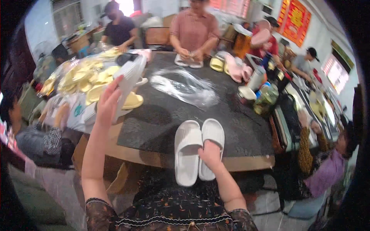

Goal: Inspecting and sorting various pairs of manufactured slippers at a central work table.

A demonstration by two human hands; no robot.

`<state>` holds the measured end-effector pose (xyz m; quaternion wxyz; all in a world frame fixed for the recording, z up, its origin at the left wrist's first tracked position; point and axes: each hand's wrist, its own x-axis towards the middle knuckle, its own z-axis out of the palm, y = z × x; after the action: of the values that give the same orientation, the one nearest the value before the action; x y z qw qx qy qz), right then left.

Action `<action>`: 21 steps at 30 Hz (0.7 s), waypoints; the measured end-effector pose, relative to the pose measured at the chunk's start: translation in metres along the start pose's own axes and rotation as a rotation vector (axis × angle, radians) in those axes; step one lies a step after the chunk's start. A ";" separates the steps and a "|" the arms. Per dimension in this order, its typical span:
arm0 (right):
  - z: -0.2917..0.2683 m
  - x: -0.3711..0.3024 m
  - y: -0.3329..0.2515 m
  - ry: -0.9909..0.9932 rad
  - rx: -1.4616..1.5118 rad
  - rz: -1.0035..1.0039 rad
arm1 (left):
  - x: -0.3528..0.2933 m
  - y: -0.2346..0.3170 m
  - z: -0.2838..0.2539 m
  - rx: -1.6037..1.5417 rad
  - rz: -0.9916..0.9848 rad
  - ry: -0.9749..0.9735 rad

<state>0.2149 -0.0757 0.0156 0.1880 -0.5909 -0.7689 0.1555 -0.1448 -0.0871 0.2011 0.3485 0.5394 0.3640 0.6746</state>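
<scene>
- At the near edge of the table (250,162), two white slippers (187,163) are side by side, heels past the edge.
- Also there, the right hand (211,154) reaches into one slipper; the strap hides its fingers, so I cannot tell how bent they are.
- Over the table's left side, the left hand's (109,101) fingers look partly open against a blurry white thing (133,72); I cannot tell how tightly.
- It seems best to keep the pair close and level.
</scene>
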 end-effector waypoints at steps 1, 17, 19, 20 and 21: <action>-0.008 0.000 0.013 0.007 -0.006 0.037 | -0.016 -0.005 0.012 -0.001 -0.020 -0.053; -0.109 0.016 0.190 0.544 -0.434 0.450 | -0.093 -0.080 0.116 0.989 -0.081 -0.889; -0.113 0.008 0.136 0.550 -0.375 0.320 | -0.071 -0.097 0.092 0.965 0.097 -0.533; -0.114 0.000 0.106 0.559 -0.322 0.220 | -0.058 -0.106 0.082 0.987 0.005 -0.393; -0.117 -0.007 0.075 0.414 -0.147 0.166 | -0.046 -0.123 0.068 1.016 0.101 -0.278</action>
<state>0.3359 -0.0617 0.0835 0.2848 -0.6836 -0.6719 -0.0107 -0.0609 -0.0583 0.0831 0.0551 0.7416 0.5689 0.3512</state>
